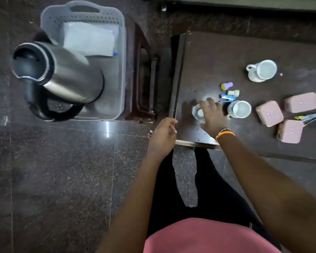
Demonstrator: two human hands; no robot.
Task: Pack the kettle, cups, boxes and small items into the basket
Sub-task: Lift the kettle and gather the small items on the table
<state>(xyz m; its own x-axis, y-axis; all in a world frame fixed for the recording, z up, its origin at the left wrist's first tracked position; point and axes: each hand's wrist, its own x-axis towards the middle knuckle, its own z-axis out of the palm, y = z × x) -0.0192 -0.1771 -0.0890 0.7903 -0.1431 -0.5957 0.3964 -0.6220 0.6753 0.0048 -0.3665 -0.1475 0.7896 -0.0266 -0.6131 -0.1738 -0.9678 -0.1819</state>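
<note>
A steel kettle (pixel 62 75) with a black handle stands in the grey perforated basket (pixel 120 52), beside a white folded cloth (pixel 88 39). On the dark table (pixel 217 57) my right hand (pixel 212 115) reaches with spread fingers over a clear glass (pixel 197 112); whether it grips the glass I cannot tell. My left hand (pixel 162 136) hangs loosely curled at the table's left edge. Two white cups (pixel 240 109) (pixel 263 70), three pink boxes (pixel 269 113) (pixel 301 102) (pixel 290 131), a purple item (pixel 227 86), a small white bottle (pixel 233 92) and a blue stapler (pixel 226 98) lie on the table.
The basket rests on a dark wooden stool (pixel 144 79) left of the table. A yellow and black packet (pixel 309 116) lies at the table's right edge. Polished dark stone floor (pixel 53 179) spreads below. My legs stand between stool and table.
</note>
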